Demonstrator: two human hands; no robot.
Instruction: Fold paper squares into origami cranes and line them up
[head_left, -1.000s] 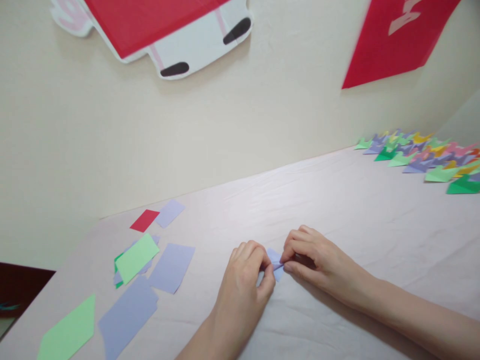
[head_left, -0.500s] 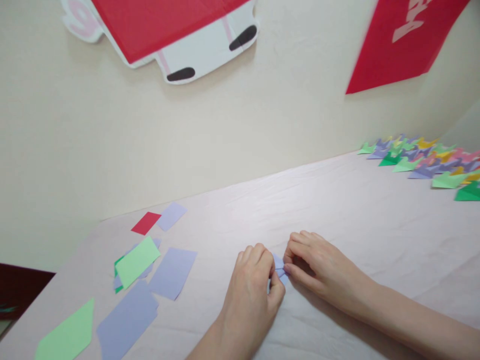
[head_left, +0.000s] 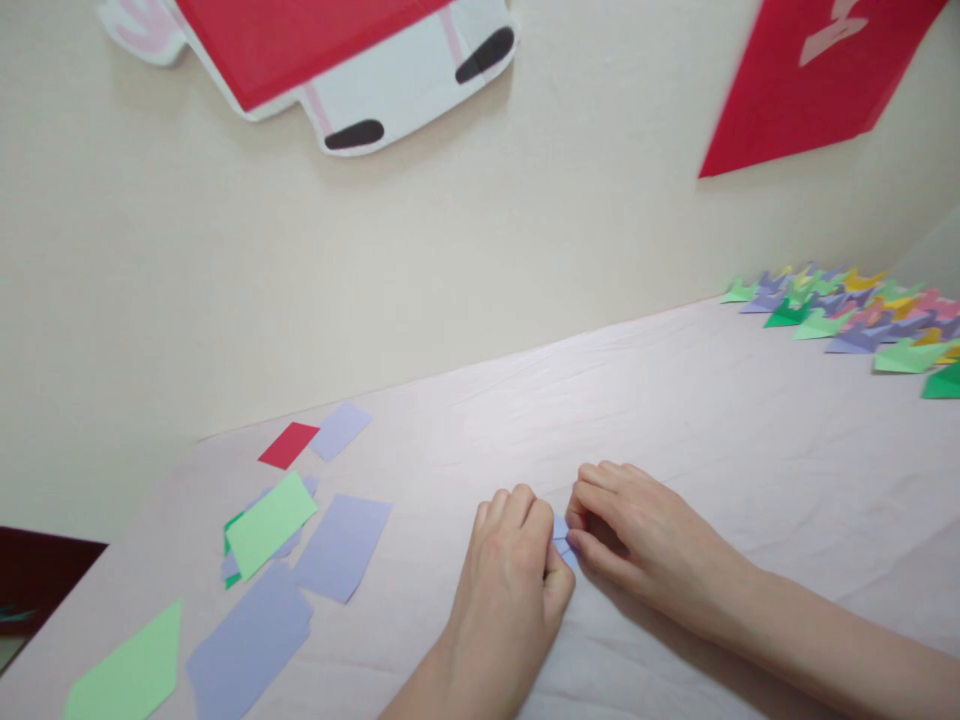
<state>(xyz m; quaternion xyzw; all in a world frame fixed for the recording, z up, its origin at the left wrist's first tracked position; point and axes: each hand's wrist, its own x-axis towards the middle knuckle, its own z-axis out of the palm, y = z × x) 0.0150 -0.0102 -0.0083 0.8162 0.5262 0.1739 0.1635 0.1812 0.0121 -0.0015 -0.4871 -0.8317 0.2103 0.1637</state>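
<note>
Between my two hands is a small folded piece of light blue paper (head_left: 561,540), just above or on the cloth-covered table (head_left: 480,420); only a sliver of it shows. My left hand (head_left: 510,560) is closed on its left side, thumb and fingers pressed together, and covers most of it. From the right, my right hand (head_left: 626,520) pinches the paper's other edge between thumb and fingertips. Crease lines run across the visible part.
Loose paper sheets lie at left: light green (head_left: 271,525), lavender (head_left: 343,548) and red (head_left: 289,445). Rows of folded paper figures (head_left: 862,315) in several colours stand at the back right. Behind the table rises a wall (head_left: 420,260) with red decorations.
My left hand's fingers have closed in further over the paper, leaving less of it visible. My right hand has barely moved. The view has shifted slightly.
</note>
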